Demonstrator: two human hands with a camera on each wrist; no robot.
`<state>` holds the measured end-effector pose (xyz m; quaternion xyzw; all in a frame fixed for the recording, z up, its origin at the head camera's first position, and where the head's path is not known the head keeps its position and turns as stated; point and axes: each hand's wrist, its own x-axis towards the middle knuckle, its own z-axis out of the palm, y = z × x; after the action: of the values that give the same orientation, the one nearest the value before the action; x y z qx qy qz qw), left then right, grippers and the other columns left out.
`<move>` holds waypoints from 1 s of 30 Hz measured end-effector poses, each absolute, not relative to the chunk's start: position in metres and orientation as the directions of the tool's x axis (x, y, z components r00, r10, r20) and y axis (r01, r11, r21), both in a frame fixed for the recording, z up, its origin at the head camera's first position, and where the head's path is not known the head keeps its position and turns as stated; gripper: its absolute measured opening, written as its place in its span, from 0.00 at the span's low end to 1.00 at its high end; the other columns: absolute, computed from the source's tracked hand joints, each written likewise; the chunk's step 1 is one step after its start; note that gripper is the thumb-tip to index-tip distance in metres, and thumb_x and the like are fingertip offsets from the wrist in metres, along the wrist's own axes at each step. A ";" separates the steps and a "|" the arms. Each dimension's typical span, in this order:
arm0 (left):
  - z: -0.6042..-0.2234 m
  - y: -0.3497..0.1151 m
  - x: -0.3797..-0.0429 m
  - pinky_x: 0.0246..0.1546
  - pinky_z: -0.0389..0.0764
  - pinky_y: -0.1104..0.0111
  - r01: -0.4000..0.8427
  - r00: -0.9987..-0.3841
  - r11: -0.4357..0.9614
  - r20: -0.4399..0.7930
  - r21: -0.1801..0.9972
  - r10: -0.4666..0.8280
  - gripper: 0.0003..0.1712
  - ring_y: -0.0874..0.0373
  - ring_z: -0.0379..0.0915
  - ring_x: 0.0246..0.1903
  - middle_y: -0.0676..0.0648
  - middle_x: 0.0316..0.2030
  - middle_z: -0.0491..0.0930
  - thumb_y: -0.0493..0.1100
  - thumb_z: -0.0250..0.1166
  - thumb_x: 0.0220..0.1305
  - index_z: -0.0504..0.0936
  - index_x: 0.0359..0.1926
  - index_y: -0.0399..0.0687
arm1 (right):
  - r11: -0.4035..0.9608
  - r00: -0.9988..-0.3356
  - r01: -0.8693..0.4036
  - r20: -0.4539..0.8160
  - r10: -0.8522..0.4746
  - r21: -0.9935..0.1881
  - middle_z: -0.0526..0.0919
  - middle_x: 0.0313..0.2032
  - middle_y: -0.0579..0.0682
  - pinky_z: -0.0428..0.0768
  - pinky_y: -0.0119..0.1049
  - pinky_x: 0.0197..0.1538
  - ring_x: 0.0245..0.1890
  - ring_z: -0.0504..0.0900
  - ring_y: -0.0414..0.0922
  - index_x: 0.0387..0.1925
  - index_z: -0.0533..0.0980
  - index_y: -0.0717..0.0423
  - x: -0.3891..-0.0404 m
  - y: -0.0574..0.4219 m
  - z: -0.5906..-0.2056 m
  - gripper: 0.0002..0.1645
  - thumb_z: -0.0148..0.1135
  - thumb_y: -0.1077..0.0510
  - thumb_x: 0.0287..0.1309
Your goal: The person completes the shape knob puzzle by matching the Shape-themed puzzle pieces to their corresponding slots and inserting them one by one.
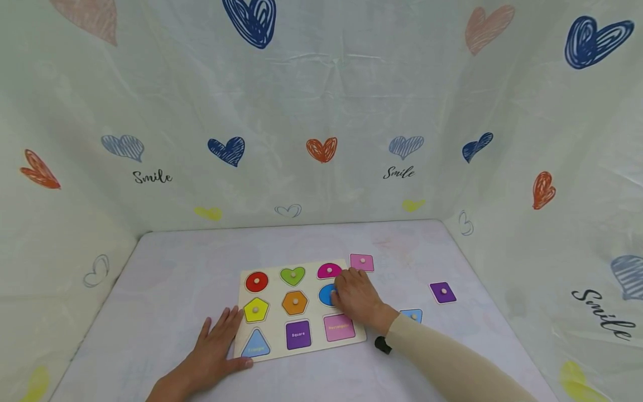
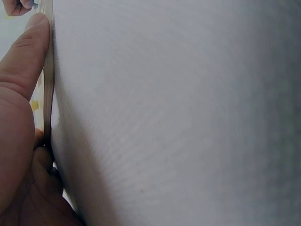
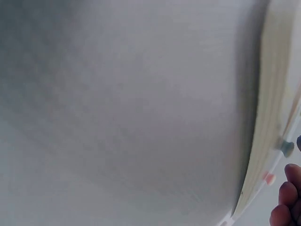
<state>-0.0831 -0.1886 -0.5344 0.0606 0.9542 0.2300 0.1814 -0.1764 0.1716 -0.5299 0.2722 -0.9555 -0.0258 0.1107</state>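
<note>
A cream wooden shape-puzzle board (image 1: pixel 273 285) lies on the table. My left hand (image 1: pixel 213 349) rests at its left side, fingers spread along the edge and thumb at the near corner; the thumb (image 2: pixel 26 56) lies along the board's edge in the left wrist view. My right hand (image 1: pixel 359 298) is over the board's right side, fingers bent beside the blue oval piece (image 1: pixel 325 294) and magenta semicircle (image 1: pixel 329 271). It partly covers the oval. In the right wrist view, fingertips (image 3: pixel 291 174) are close to a bluish knob (image 3: pixel 287 148), which shows outside them.
Knobbed red circle (image 1: pixel 257 282), green heart (image 1: pixel 292 275), yellow pentagon (image 1: pixel 256 310) and orange hexagon (image 1: pixel 294 302) sit in the board. Triangle, square and rectangle spots show printed words. Loose right of it lie a pink rectangle (image 1: pixel 361 262), purple square (image 1: pixel 442 292) and partly hidden blue piece (image 1: pixel 412 314).
</note>
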 end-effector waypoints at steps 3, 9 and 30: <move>-0.535 -0.189 -0.083 0.78 0.17 0.38 0.026 -0.926 0.887 -0.324 0.460 0.195 0.77 0.35 0.29 0.84 0.37 0.84 0.47 0.72 0.79 0.43 0.50 0.85 0.44 | 0.857 -0.827 -0.511 0.230 -0.513 0.076 0.77 0.33 0.45 0.69 0.37 0.43 0.39 0.72 0.42 0.42 0.79 0.53 -0.175 0.177 -0.527 0.16 0.67 0.44 0.69; -0.534 -0.188 -0.084 0.78 0.18 0.37 0.024 -0.926 0.889 -0.326 0.457 0.193 0.78 0.34 0.29 0.84 0.36 0.84 0.47 0.72 0.79 0.43 0.50 0.85 0.44 | 0.861 -0.816 -0.506 0.300 -0.495 0.045 0.75 0.32 0.47 0.67 0.37 0.40 0.36 0.70 0.43 0.40 0.79 0.54 -0.171 0.195 -0.524 0.15 0.72 0.47 0.66; -0.537 -0.189 -0.083 0.77 0.12 0.42 0.017 -0.922 0.878 -0.331 0.479 0.199 0.78 0.35 0.28 0.84 0.37 0.84 0.46 0.71 0.80 0.43 0.48 0.85 0.43 | 0.892 -0.825 -0.445 0.353 -0.442 0.077 0.80 0.37 0.50 0.74 0.42 0.43 0.38 0.74 0.48 0.43 0.80 0.57 -0.141 0.275 -0.527 0.18 0.77 0.53 0.58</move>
<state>-0.0830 -0.1891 -0.5368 0.0568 0.9504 0.2407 0.1887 -0.1407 0.2750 -0.5270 0.2322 -0.9552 0.0044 0.1837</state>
